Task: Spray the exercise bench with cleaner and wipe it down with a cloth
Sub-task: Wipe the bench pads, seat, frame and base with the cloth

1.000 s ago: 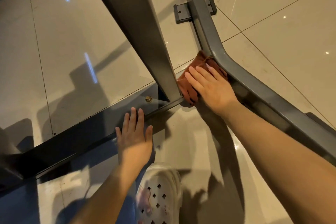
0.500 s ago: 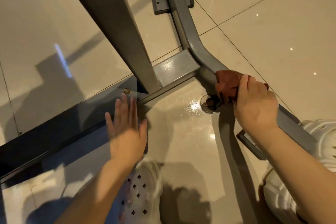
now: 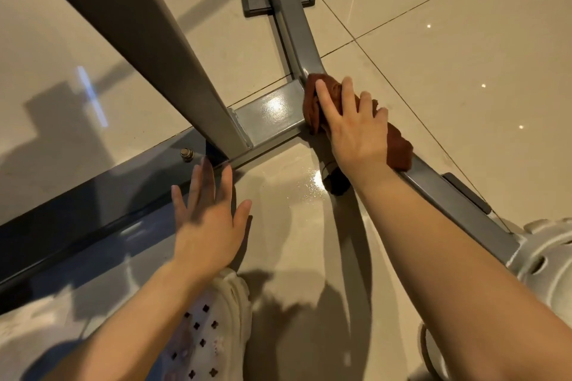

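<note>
My right hand (image 3: 356,130) presses the brown cloth (image 3: 399,145) flat-fingered on the bench frame (image 3: 275,114) at centre right; my left hand (image 3: 210,213) hovers spread. Spraying looks done, wiping remains; no sprayer visible.

The bench frame (image 3: 272,116) is dark grey metal with a glossy sheen. The cloth (image 3: 399,145) is rust brown. The floor (image 3: 448,49) is pale beige glossy tile crossed by thin dark grout lines. The left clog (image 3: 213,328) is off-white, dotted with dark star-shaped holes; the right clog (image 3: 548,263) is off-white too.
</note>
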Action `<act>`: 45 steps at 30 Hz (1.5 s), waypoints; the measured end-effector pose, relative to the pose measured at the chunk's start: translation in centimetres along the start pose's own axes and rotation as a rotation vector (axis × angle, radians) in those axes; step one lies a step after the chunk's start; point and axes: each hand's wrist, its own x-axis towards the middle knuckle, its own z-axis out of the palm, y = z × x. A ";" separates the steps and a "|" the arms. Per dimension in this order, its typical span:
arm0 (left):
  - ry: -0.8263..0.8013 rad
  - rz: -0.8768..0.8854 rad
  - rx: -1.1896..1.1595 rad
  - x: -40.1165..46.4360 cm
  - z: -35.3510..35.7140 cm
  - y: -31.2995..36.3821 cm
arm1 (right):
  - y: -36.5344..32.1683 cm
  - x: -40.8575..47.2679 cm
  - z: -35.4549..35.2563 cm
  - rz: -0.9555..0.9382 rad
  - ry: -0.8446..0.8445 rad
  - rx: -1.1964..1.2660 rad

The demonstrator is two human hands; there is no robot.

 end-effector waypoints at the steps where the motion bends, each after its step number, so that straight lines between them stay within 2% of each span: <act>1: 0.001 -0.001 0.003 0.0 0.0 0.0 | 0.4 -0.4 0.4 0.015 0.028 -0.002; 8: 0.089 0.085 0.043 0.0 1.6 -0.8 | 5.7 -10.0 3.6 0.139 0.202 0.088; 11: 0.094 0.088 0.042 0.1 2.1 -0.8 | 7.3 -14.2 4.7 0.263 0.190 0.078; 14: 0.133 0.092 0.049 0.3 2.2 -0.8 | 6.7 -14.4 5.4 0.353 0.203 0.057; 18: 0.130 0.087 0.049 0.2 2.3 -0.6 | 4.8 -10.2 4.5 0.305 0.222 0.073; 21: 0.107 0.065 0.045 0.1 2.2 -0.2 | 2.2 -4.7 3.2 0.188 0.202 0.108; 24: 0.081 0.045 0.037 0.1 1.9 -0.1 | 0.5 -0.7 2.4 0.071 0.255 0.140; 28: 0.092 0.034 0.008 0.1 1.7 0.0 | 2.9 -3.3 2.4 -0.012 0.243 0.163; 36: 0.115 0.065 0.037 0.1 1.8 -0.4 | 9.7 -17.7 5.3 0.228 0.161 0.023; 40: 0.150 0.096 0.044 0.2 2.3 -1.1 | 9.2 -18.8 5.8 0.354 0.047 -0.022; 45: 0.169 0.125 0.046 0.3 3.0 -1.0 | 8.8 -17.6 5.5 0.311 0.053 -0.023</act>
